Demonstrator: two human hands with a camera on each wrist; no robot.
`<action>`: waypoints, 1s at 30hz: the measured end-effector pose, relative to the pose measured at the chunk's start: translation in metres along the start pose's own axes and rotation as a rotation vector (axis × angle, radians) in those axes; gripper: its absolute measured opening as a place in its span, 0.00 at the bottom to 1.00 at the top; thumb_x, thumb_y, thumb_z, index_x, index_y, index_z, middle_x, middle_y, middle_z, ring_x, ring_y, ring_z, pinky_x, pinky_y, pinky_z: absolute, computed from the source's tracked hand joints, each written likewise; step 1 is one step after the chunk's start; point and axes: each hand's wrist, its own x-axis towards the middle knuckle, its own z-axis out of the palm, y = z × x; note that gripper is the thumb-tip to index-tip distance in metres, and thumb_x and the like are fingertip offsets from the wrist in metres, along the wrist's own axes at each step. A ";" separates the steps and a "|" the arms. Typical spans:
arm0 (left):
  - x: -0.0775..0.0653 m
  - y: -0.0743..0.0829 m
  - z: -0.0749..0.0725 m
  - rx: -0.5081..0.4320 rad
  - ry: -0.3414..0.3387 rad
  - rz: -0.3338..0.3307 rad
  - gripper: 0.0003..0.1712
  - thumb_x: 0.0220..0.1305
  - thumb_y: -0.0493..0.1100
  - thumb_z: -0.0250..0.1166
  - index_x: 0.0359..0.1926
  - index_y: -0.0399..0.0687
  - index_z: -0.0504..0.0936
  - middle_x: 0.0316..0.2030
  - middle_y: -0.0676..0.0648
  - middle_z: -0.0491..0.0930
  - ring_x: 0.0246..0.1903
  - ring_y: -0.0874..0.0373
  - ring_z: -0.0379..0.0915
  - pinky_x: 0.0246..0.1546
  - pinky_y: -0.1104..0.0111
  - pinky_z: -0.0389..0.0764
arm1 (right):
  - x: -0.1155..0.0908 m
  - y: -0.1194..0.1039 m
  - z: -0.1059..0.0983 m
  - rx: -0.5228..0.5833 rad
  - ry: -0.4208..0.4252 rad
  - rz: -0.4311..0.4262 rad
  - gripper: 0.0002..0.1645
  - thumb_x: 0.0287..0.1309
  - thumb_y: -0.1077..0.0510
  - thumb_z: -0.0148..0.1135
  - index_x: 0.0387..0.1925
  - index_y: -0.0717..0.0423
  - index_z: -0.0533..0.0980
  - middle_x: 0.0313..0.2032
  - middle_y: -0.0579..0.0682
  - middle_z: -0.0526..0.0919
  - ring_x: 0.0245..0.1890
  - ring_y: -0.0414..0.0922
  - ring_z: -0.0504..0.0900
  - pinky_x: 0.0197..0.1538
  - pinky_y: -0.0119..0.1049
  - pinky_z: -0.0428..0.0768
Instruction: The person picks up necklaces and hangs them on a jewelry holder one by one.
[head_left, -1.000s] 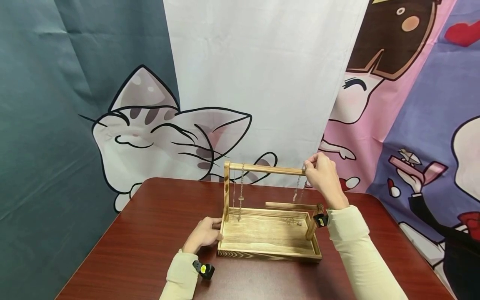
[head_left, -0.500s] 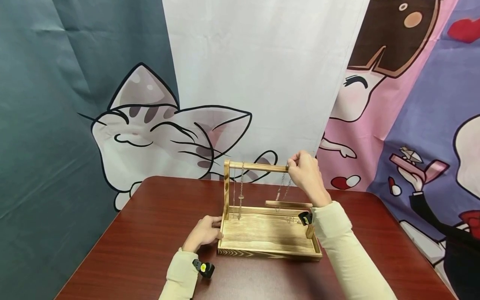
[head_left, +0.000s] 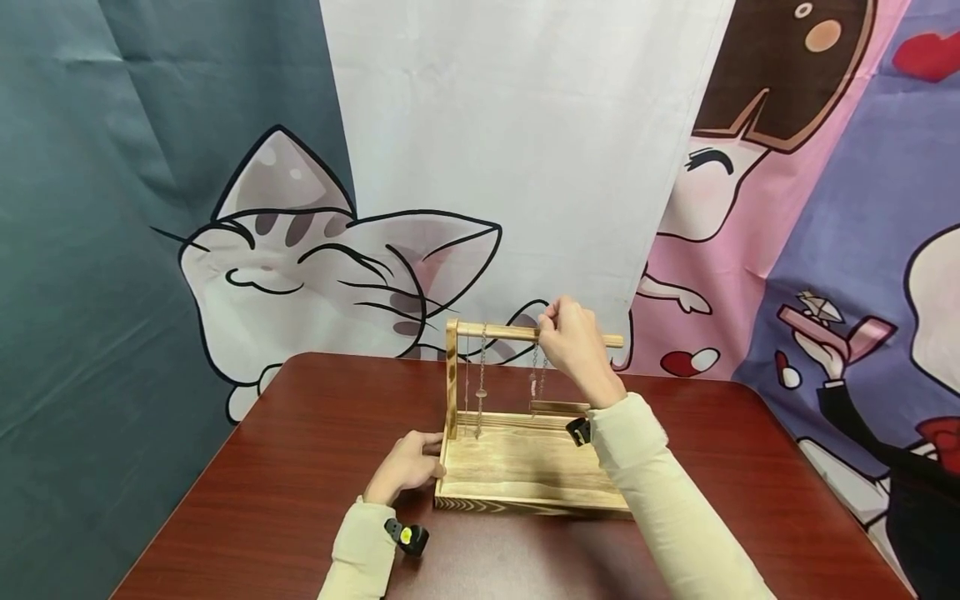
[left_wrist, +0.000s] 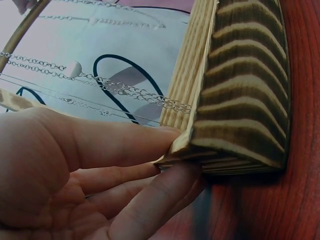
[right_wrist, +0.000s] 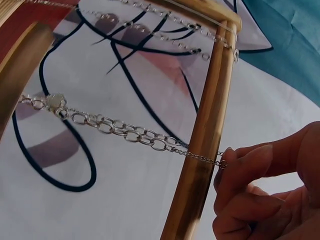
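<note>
A wooden jewelry stand (head_left: 517, 467) rests on the table, with a shallow tray base and an upper bar (head_left: 506, 332) on a left post. My left hand (head_left: 405, 467) grips the tray's left end; in the left wrist view the thumb lies on the inside of its wall and fingers press below. Over the bar's middle-right part, my right hand (head_left: 576, 342) pinches a silver chain necklace (right_wrist: 132, 135) between thumb and fingertips. Its doubled links hang across the bar toward the tray. Two other necklaces (head_left: 482, 379) dangle near the left post.
A shorter lower bar (head_left: 558, 408) sits at the stand's right side, partly behind my right forearm. The dark red tabletop (head_left: 322, 467) surrounds the stand. A printed cloth backdrop (head_left: 525, 150) hangs right behind the table.
My right hand has moved left along the upper bar, carrying the chain necklace with it. The bar's right end has come into view. My left hand has stayed on the tray.
</note>
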 end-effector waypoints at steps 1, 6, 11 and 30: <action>0.000 0.000 0.000 -0.001 -0.001 -0.005 0.38 0.40 0.26 0.60 0.60 0.33 0.69 0.48 0.35 0.78 0.23 0.59 0.76 0.21 0.67 0.76 | 0.000 -0.002 0.001 -0.002 -0.004 -0.003 0.07 0.58 0.56 0.50 0.29 0.55 0.71 0.25 0.52 0.76 0.26 0.48 0.74 0.30 0.39 0.71; 0.000 0.001 0.000 0.001 -0.001 -0.008 0.38 0.40 0.26 0.61 0.60 0.33 0.69 0.48 0.36 0.78 0.22 0.59 0.76 0.20 0.67 0.75 | 0.001 -0.013 0.008 0.007 -0.025 -0.021 0.07 0.58 0.57 0.48 0.29 0.55 0.71 0.27 0.50 0.77 0.26 0.47 0.75 0.30 0.38 0.71; 0.001 0.001 0.000 0.008 0.002 0.002 0.38 0.41 0.27 0.61 0.60 0.33 0.69 0.48 0.35 0.78 0.24 0.60 0.76 0.21 0.67 0.76 | 0.002 -0.020 0.015 0.017 -0.047 -0.023 0.06 0.57 0.58 0.48 0.29 0.54 0.71 0.26 0.50 0.77 0.25 0.46 0.74 0.29 0.37 0.71; 0.000 0.000 -0.001 0.001 0.000 0.005 0.38 0.40 0.26 0.60 0.60 0.34 0.69 0.47 0.36 0.78 0.25 0.59 0.77 0.22 0.65 0.77 | -0.002 -0.037 0.025 -0.026 -0.062 -0.029 0.05 0.58 0.56 0.49 0.30 0.52 0.71 0.28 0.48 0.76 0.25 0.45 0.74 0.28 0.39 0.71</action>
